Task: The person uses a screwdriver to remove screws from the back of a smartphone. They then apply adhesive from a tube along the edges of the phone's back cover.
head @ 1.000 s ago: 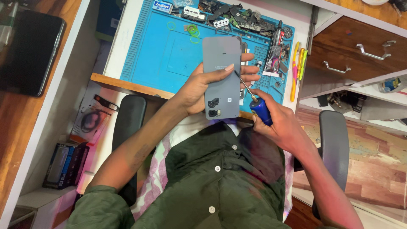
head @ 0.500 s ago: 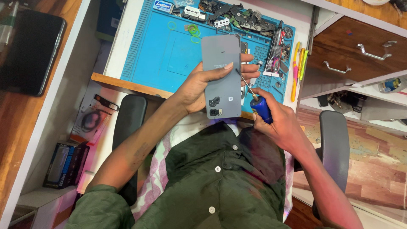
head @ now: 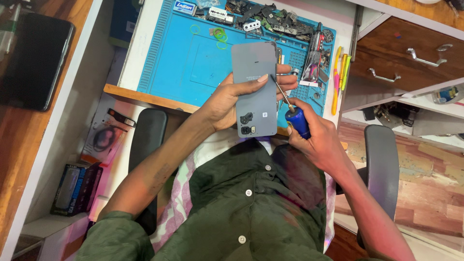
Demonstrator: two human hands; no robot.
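- I see the grey phone [head: 254, 92] held back-side up above the near edge of the tabletop [head: 145, 58], its camera cluster at the end nearest the body and its far end over the blue work mat [head: 188, 63].
- My left hand [head: 232, 99] is wrapped around the phone from its left side, the grip closed on it; the thumb lies across the grey back and the fingertips [head: 285, 77] show past the right edge.
- My right hand [head: 316, 137] has its grip closed on a screwdriver [head: 292, 113] by the blue handle; the thin metal shaft slants up and left, and its tip meets the phone's right edge just beside the left thumb.
- On the far part of the mat I make out a heap of dark phone parts [head: 270, 17], a few green rings [head: 220, 36] and a black tool [head: 314, 50] lying lengthwise.
- Yellow and pink tools [head: 340, 72] lie on the tabletop just right of the mat.
- Wooden drawers [head: 406, 53] with metal handles stand to the right.
- A second, dark phone [head: 36, 60] lies on the wooden surface far left, well apart from both hands.
- Below the hands are a dark green shirt [head: 241, 203] and the black chair armrests [head: 147, 145].
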